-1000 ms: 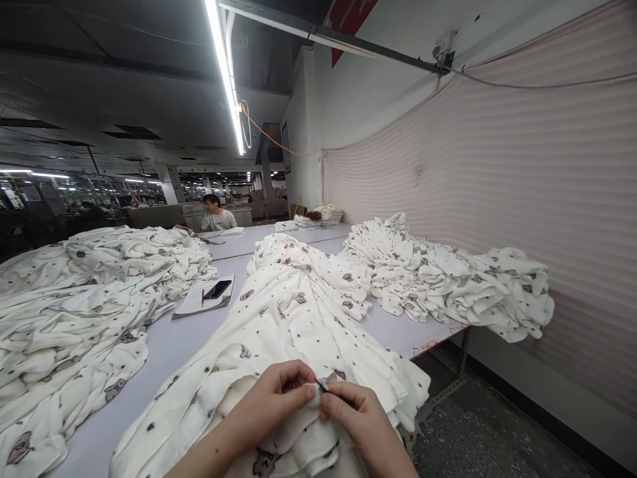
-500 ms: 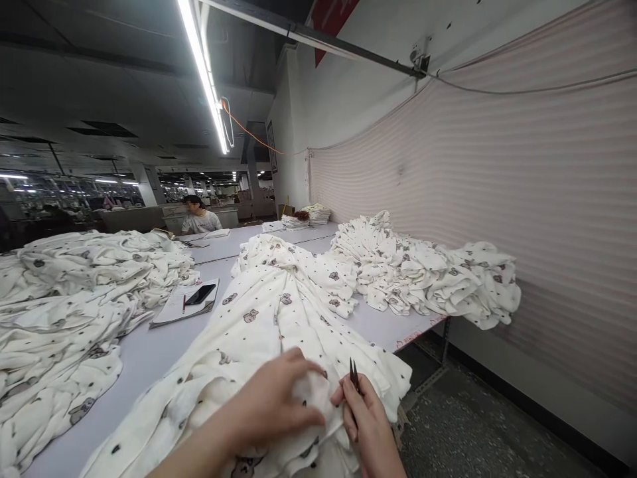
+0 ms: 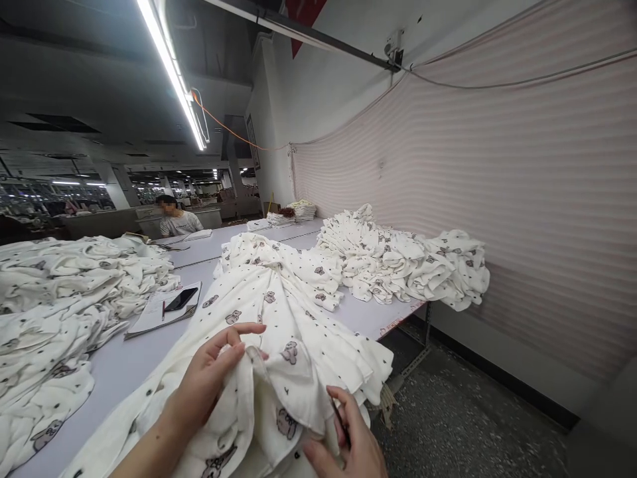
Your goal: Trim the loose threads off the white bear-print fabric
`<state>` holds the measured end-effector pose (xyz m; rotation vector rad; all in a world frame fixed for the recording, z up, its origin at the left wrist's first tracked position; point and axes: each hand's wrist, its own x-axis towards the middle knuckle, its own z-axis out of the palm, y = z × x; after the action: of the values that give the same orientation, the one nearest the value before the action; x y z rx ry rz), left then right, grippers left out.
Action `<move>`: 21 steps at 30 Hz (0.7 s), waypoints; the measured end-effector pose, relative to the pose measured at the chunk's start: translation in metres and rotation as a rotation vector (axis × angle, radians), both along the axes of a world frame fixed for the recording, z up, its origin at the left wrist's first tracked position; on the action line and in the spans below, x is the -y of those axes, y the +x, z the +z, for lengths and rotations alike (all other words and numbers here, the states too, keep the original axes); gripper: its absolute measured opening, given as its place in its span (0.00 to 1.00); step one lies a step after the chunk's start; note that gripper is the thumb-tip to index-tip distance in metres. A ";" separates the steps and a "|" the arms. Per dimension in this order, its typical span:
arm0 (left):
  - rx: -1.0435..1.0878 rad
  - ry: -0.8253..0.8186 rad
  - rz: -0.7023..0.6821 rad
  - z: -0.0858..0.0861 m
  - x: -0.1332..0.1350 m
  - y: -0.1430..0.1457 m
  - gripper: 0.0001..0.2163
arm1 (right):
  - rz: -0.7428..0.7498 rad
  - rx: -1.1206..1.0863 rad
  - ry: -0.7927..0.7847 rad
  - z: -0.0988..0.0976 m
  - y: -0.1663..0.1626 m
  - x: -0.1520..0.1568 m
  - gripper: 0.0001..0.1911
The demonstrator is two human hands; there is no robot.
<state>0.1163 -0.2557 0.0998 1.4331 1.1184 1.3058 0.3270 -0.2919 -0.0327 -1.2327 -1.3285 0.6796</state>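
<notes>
Careful here: those dark snips sit right by the white animal-print fabric, and a careless squeeze could nick it; the left hand pinches a raised fold, forefinger extended, the right hand curls round the snips, thumb apart, the cloth draped before them over the worktop

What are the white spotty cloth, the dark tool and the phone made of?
The white cloth looks like soft, matt fabric, maybe cotton: it drapes in folds. The dark tool may be dull metal; it's slim, but mostly hidden. The phone has a smooth black front, probably glass.
</notes>
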 end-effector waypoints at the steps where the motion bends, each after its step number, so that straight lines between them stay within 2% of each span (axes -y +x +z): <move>1: -0.073 0.039 0.022 0.001 0.001 -0.003 0.14 | 0.017 0.032 0.013 0.003 -0.003 0.001 0.18; 3: -0.283 0.137 -0.002 0.006 0.007 -0.007 0.14 | 0.038 0.044 0.039 0.010 -0.007 0.001 0.07; 4: -0.411 0.177 -0.046 0.008 0.011 -0.007 0.13 | 0.048 0.020 0.051 0.014 -0.009 0.000 0.05; 7: -0.833 0.222 -0.220 0.012 0.028 0.001 0.09 | 0.082 -0.081 0.102 0.023 -0.011 -0.003 0.07; 9: -1.052 0.276 -0.259 0.007 0.037 0.012 0.12 | 0.114 -0.114 0.075 0.027 -0.010 -0.005 0.07; 10: -1.107 0.315 -0.267 0.003 0.040 0.018 0.10 | 0.130 -0.111 0.043 0.029 -0.009 -0.006 0.06; 11: -1.114 0.346 -0.267 -0.002 0.042 0.023 0.06 | 0.134 -0.091 0.015 0.031 -0.008 -0.008 0.05; 13: -1.003 0.352 -0.232 -0.011 0.041 0.029 0.11 | 0.097 0.016 0.007 0.038 -0.003 -0.011 0.03; 15: -0.831 0.256 -0.203 -0.017 0.037 0.031 0.12 | 0.037 0.162 0.066 0.046 0.003 -0.013 0.02; 17: -0.708 0.150 -0.184 -0.018 0.033 0.031 0.11 | 0.048 0.243 0.121 0.054 0.008 -0.012 0.02; 21: -0.581 0.111 -0.148 -0.019 0.031 0.031 0.10 | 0.123 0.237 0.197 0.059 0.012 -0.002 0.11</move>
<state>0.1471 -0.2865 0.0806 2.0128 1.2863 0.8751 0.3390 -0.2897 0.0260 -1.1024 -1.6381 0.4841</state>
